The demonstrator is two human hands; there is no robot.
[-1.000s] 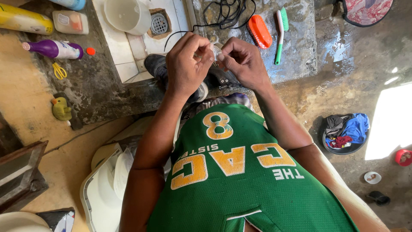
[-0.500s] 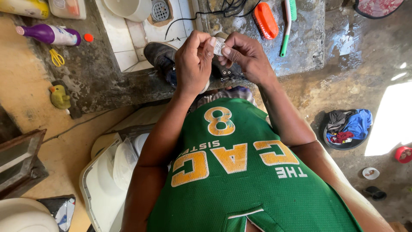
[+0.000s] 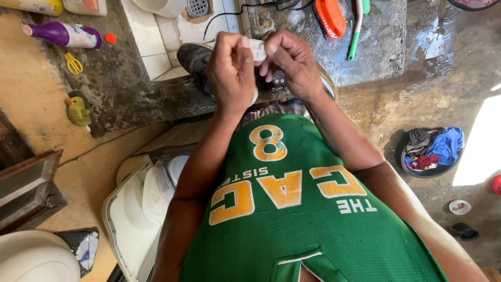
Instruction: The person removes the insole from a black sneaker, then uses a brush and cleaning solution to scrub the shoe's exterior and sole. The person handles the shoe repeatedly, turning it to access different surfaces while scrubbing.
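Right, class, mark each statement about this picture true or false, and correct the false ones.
1. Both hands hold a small white piece between the fingertips. True: the left hand and right hand pinch the small white piece together.
2. The orange brush lies on the sandy floor. False: the orange brush lies on the grey concrete slab, beside a green-handled brush.
3. A purple bottle lies on its side near yellow scissors. True: the purple bottle lies flat, with the yellow scissors just below it.
4. The dark basin at the right holds water only. False: the dark basin holds bunched clothes, blue and red among them.
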